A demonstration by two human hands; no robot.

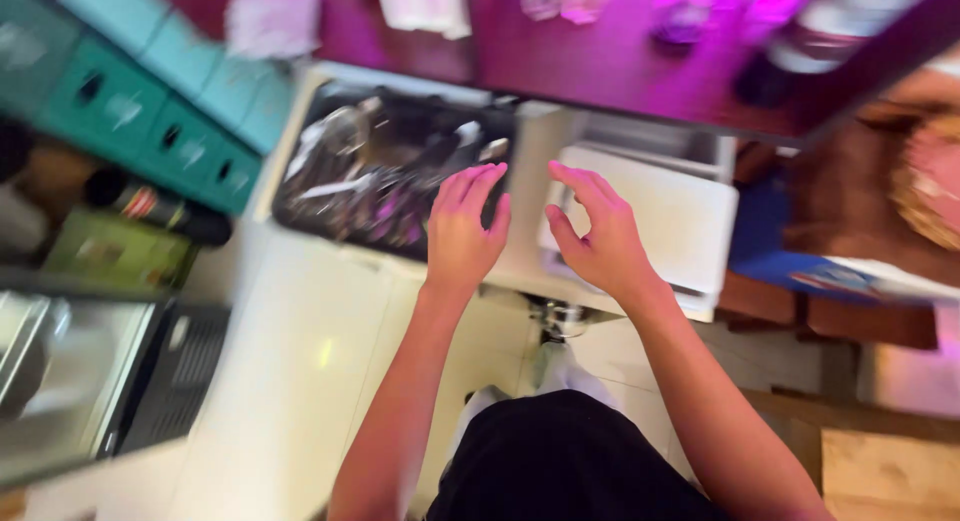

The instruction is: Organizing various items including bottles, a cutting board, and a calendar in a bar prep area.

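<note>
**Two Empty Hands Over a Bin and a White Box**

The picture is blurry, so many things are hard to make out.

The left hand [465, 226] is flat with its fingers straight and close together. It holds nothing. Its fingertips reach over the edge of a bin [300, 171] lined with a black bag. Shiny, crumpled stuff lies inside the bin, but the blur hides what it is. I cannot tell if the hand touches the bin or hangs just above it.

The right hand [595, 231] is just beside the left one, with a small gap between them. Its fingers are spread a little and curved, with the thumb sticking out to the side. It pinches nothing. It is over the near corner of a white box [680, 221] with a flat lid. I cannot tell if it touches the lid.

The bin and the white box sit side by side under a dark counter [600, 71] lit with pink light. Glassy things on the counter are cut off at the top edge.

On the left are green crates [150, 121], with a dark bottle [160, 209] lying below them. A metal thing at the left edge is cut off.

The floor [290, 381] is pale tile. The person's black clothes [560, 461] fill the bottom, and a white shoe [565, 366] peeks out.
</note>
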